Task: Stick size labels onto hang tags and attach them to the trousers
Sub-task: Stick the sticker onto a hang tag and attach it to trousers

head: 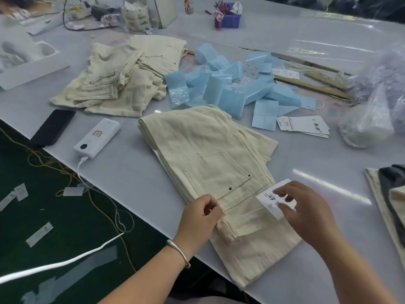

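One tag lies on the folded trousers at the worktop's near edge, pinched by right hand fingers; left hand pinches the waistband just left, nearer the loop.

Black brush-style characters, too blurred to read, on white card hang tag at near table edge; similar illegible characters on stack of white hang tags toward right edge. Red-orange arch logo on white power bank.
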Demonstrator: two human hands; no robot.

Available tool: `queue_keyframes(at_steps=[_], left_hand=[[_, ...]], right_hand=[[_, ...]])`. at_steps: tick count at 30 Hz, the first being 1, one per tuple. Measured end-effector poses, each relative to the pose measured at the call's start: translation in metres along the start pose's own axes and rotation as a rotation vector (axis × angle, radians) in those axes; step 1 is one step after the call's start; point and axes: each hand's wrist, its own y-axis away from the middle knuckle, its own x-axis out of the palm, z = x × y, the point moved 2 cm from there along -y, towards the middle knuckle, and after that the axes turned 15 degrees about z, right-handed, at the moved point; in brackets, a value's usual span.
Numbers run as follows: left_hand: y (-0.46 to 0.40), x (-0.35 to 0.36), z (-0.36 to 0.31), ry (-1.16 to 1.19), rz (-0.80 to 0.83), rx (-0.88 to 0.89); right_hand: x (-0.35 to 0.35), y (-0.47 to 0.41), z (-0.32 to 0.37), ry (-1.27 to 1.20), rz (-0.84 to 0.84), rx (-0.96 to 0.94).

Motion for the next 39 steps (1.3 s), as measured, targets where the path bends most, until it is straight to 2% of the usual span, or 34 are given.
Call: queue_keyframes(at_steps=[3, 6, 9, 13, 17, 21, 24, 33, 36, 39], left_hand=[[-0.005, 0.004, -0.012, 0.238, 0.095, 0.037], [-0.012, 0.013, -0.025, 0.274, 0.198, 0.052], [-0.021, 0.022, -0.029, 0.17, 0.204, 0.039], [-0.03, 0.031, -0.03, -0.005, 0.198, 0.022], [-0.033, 0.036, -0.034, -0.172, 0.216, 0.062], [-0.031, 0.038, -0.038, -0.232, 0.202, 0.076], [-0.029, 0.037, -0.041, -0.226, 0.204, 0.104], [-0.031, 0.029, -0.048, -0.154, 0.256, 0.148], [-0.033, 0.027, -0.048, -0.157, 0.254, 0.13], [-0.032, 0.025, -0.047, -0.167, 0.265, 0.114]], right_hand=[[0.011, -0.004, -0.019, 0.055, 0.232, 0.045], [0.026, -0.008, -0.022, 0.009, 0.159, -0.002], [0.037, -0.013, -0.017, 0.062, 0.056, -0.092], [0.046, -0.015, -0.01, 0.074, -0.001, -0.236], [0.049, -0.018, -0.01, 0.096, 0.004, -0.229], [0.048, -0.02, -0.008, 0.057, 0.038, -0.187], [0.044, -0.02, -0.007, -0.083, 0.095, -0.095], [0.034, -0.013, 0.009, -0.979, 0.204, -0.131], [0.036, -0.013, 0.007, -1.132, 0.188, -0.119], [0.039, -0.012, 0.007, -1.168, 0.176, -0.143]])
